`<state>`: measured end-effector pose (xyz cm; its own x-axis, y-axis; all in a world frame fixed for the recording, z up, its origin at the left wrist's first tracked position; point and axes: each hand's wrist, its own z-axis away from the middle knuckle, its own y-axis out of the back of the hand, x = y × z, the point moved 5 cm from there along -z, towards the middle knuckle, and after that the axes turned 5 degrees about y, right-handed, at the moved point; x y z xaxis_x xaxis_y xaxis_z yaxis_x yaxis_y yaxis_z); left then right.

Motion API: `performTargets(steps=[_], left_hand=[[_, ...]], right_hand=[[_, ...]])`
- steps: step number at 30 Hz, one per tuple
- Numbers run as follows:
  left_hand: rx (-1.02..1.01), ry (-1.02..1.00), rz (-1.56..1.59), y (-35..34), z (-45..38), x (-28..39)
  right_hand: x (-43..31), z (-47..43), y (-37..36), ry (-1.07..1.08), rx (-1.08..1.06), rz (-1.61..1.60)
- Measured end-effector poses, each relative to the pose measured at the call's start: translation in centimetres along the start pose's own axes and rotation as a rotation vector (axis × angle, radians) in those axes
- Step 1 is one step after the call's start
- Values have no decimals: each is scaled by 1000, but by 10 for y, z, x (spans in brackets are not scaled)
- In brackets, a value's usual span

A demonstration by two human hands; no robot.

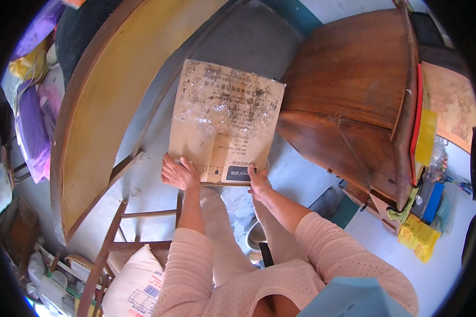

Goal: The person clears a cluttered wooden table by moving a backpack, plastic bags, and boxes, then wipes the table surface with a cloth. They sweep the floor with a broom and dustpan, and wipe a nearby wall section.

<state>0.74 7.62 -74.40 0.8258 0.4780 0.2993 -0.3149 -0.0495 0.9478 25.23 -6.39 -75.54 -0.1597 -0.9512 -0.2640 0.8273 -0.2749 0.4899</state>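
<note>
A worn sheet-like cardboard box (pixel 222 130) is held out before me, its broad face towards me. Dark stains and white scuffs cover its upper half, and printed writing runs across it. My left hand (pixel 180 172) grips the lower left corner, the thumb on the face. At the lower right edge, beside a dark printed label, my right hand (pixel 258 180) holds it with its thumb on the front. Fingers behind the cardboard are partly hidden. I cannot tell how thick the box is.
To the left stands a yellow-topped wooden table (pixel 103 107); at the right, a brown wooden cabinet (pixel 349 79). A wooden chair (pixel 142 245) carries a white printed sack (pixel 137 285). Grey floor (pixel 246 35) shows beyond the cardboard. A round metal bowl (pixel 256 236) lies low between my legs.
</note>
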Motion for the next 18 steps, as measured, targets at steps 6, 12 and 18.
performTargets(steps=[6,12,18], left_hand=[[95,-22,-3,-2,-2,1],[136,39,-28,6,8,-7],[151,371,-103,3,128,-24]], right_hand=[[9,-16,-8,7,-34,22],[4,-15,-6,16,-82,45],[9,-72,56,518,-148,190]])
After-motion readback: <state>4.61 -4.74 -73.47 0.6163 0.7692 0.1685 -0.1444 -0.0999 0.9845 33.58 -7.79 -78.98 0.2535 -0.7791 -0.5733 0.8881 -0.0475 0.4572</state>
